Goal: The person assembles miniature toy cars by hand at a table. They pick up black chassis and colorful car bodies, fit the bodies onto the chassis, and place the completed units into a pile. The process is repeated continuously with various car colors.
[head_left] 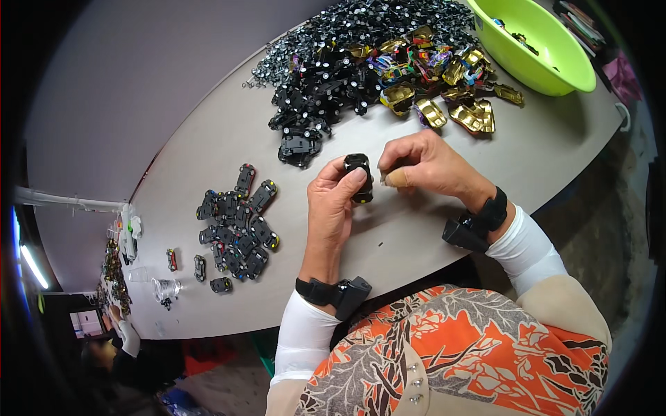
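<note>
Item under handling: one dark toy car point(363, 191), held above the table near its front edge, between the person's two hands. Which face of it is turned up cannot be told.

Left hand point(333, 201): closed on the car, thumb pressed across its near side and fingers behind. The grip appears firm. Right hand point(437, 166): just beside the car and apart from it, thumb and forefinger drawn almost together. Something small and greyish seems to show at the fingertips — whether it is pinched there cannot be confirmed. A tan covering is noted on the thumb.

To the left lies a cluster of cars point(239, 225), mostly with black undersides up and bits of red, blue and yellow at their edges. Three single cars point(200, 267) lie nearer the person's left, beside a clear plastic cup point(165, 290). In my judgement these are finished or close to it; the car in hand is partway.

Beyond the hands, the stock remaining looks far larger: a heap of black chassis point(326, 90), gold and coloured body shells point(475, 116), and a broad spread of small silvery parts point(388, 21). On this evidence only a modest share is done — no exact count is possible.

Outer area: a lime-green basin point(499, 52) stands at the far right of the grey table point(180, 208); a co-worker's white sleeve point(129, 338) shows at lower left.
</note>
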`<action>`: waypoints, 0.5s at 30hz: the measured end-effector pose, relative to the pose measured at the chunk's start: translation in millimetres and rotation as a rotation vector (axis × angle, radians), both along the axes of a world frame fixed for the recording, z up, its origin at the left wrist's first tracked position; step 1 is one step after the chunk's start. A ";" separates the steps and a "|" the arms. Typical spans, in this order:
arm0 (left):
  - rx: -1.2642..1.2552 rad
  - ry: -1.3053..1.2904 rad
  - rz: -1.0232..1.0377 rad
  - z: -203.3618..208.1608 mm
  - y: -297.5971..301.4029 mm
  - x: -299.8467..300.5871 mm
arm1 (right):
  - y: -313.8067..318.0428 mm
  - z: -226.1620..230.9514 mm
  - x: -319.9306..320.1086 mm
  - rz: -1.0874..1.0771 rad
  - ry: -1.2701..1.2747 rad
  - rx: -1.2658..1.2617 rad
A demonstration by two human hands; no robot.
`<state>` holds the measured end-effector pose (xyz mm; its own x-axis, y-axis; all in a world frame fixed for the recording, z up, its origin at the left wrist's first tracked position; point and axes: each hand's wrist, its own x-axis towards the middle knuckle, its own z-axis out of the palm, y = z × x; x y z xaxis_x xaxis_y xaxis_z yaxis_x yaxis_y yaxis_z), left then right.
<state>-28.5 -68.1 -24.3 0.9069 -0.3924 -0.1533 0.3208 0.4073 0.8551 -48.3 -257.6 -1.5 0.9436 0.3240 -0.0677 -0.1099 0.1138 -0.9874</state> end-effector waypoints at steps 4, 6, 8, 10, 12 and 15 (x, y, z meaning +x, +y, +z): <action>0.057 -0.035 -0.125 5.9 -1.7 -4.4 | -5.5 0.6 4.8 -0.069 -0.115 0.059; 0.073 -0.064 -0.204 7.1 -2.1 -5.5 | -6.1 3.4 2.6 -0.046 -0.102 0.068; 0.091 -0.086 -0.217 6.5 -2.4 -6.2 | -6.0 2.8 2.4 -0.011 -0.136 0.058; 0.111 -0.125 -0.236 5.1 -0.8 -5.6 | -6.4 1.1 2.8 0.038 -0.160 0.048; 0.154 -0.148 -0.244 3.9 -0.6 -7.5 | -4.8 0.6 2.3 0.066 -0.208 0.010; 0.242 -0.165 -0.248 5.1 0.3 -8.8 | -5.7 3.6 0.1 0.099 -0.124 -0.130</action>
